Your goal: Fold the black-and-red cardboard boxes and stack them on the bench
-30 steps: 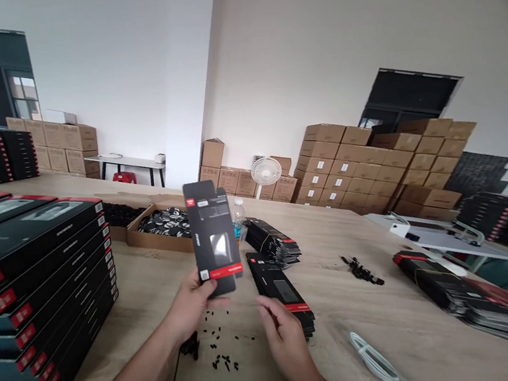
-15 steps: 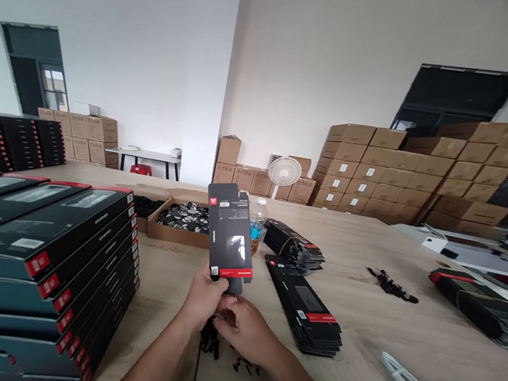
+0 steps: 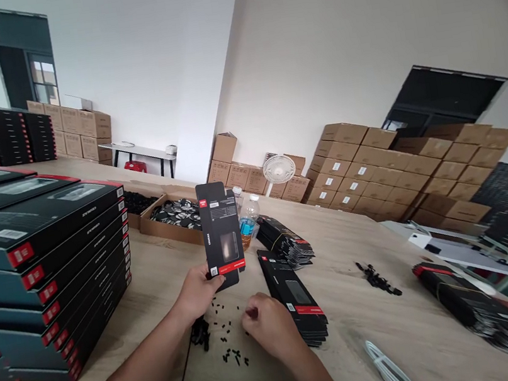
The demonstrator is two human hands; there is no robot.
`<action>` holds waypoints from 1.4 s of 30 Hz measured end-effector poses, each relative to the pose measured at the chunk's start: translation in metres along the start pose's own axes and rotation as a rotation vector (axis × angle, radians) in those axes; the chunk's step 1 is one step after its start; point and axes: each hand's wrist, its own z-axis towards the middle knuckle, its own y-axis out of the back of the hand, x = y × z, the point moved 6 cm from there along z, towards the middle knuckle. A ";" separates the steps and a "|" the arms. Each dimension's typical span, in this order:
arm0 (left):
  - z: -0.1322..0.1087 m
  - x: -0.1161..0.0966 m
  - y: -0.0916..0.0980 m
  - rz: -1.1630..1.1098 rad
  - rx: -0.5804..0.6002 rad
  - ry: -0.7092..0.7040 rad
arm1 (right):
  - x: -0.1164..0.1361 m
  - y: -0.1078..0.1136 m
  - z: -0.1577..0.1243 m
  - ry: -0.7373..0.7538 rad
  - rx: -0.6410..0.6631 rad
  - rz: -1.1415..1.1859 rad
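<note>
My left hand (image 3: 200, 292) pinches the lower left edge of a black packaging box (image 3: 220, 230) with a red stripe and a small window, held upright above the table. To its right and apart from the box is my right hand (image 3: 268, 323), its fingers curled in; whatever they may hold is hidden. Small black pieces (image 3: 232, 354) lie scattered on the table between my forearms, and a darker heap of black parts (image 3: 200, 333) sits by my left wrist. Beside my right hand lies a stack of flat black boxes (image 3: 293, 296).
Filled boxes (image 3: 74, 233) are stacked high at the left. Behind the held box stand a carton of round discs (image 3: 175, 218) and a bottle (image 3: 247, 220). A banded bundle of boxes (image 3: 283, 240), black clips (image 3: 378, 279) and a white cable (image 3: 389, 366) lie to the right.
My right hand has come away from the bottom of the box and moved right and down, fingers curled. My left hand still holds the box. The view has shifted slightly.
</note>
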 end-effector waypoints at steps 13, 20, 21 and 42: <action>0.000 0.010 -0.003 0.127 0.023 -0.018 | -0.003 -0.009 -0.004 0.022 0.120 0.062; -0.006 0.007 -0.010 0.201 0.074 -0.040 | 0.003 0.001 0.000 0.027 -0.093 0.082; -0.007 0.006 -0.013 0.212 0.088 -0.046 | 0.003 0.003 0.001 0.018 -0.130 0.110; -0.025 0.000 -0.033 0.181 0.230 0.101 | -0.009 0.023 -0.001 -0.036 -0.374 0.431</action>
